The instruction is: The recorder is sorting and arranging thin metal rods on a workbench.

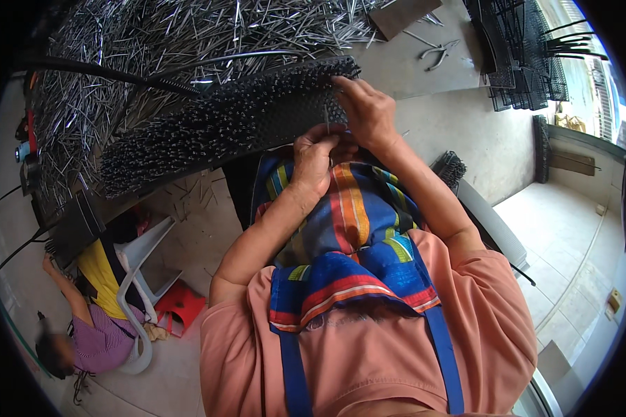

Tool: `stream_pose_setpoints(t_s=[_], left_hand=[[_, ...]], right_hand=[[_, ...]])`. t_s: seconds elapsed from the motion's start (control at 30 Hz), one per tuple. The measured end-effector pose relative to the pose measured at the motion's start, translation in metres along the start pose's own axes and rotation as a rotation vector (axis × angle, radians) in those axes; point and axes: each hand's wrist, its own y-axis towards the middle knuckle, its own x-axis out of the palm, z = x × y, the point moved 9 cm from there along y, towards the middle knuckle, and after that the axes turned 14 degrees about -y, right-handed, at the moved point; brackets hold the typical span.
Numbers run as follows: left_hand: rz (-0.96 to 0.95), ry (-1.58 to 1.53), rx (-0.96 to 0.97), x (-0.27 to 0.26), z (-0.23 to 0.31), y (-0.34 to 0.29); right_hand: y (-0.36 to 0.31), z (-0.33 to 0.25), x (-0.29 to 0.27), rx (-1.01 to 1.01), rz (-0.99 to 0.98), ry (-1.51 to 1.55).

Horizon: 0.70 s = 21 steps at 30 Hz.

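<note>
A long black perforated board (289,119), densely set with dark, shiny-tipped bristles (188,132), lies slanted in front of me. A patch of bare holes shows near its right end. My left hand (315,158) is at the board's near edge, thumb and fingers pinched on a thin metal strip (327,117) that points up. Beyond it, my right hand (370,115) has its fingers curled at the board's right end, against the bristles. Whatever its fingertips hold is hidden.
A heap of loose metal strips (153,35) covers the far worktop. Pliers (438,54) lie at the back right, near black mesh racks (528,55). At the lower left a co-worker (108,340) sits on a pale plastic chair (135,299), beside a red stool (181,309).
</note>
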Motion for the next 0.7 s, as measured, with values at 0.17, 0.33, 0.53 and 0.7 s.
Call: stream_pose_setpoints(t_s=[0.17, 0.33, 0.53, 0.7], left_hand=[[-0.057, 0.175, 0.002, 0.008, 0.001, 0.001], [0.031, 0.127, -0.025, -0.001, 0.004, 0.011], [0.056, 0.038, -0.063, -0.005, 0.004, 0.009], [0.046, 0.072, -0.04, -0.011, -0.002, 0.015]], right_hand=[[-0.031, 0.028, 0.041, 0.546, -0.402, 0.806], [-0.01, 0.049, 0.004, 0.549, 0.091, 0.825], [0.015, 0.028, -0.01, 0.209, 0.165, 0.311], [0.006, 0.005, -0.003, -0.058, 0.142, 0.079]])
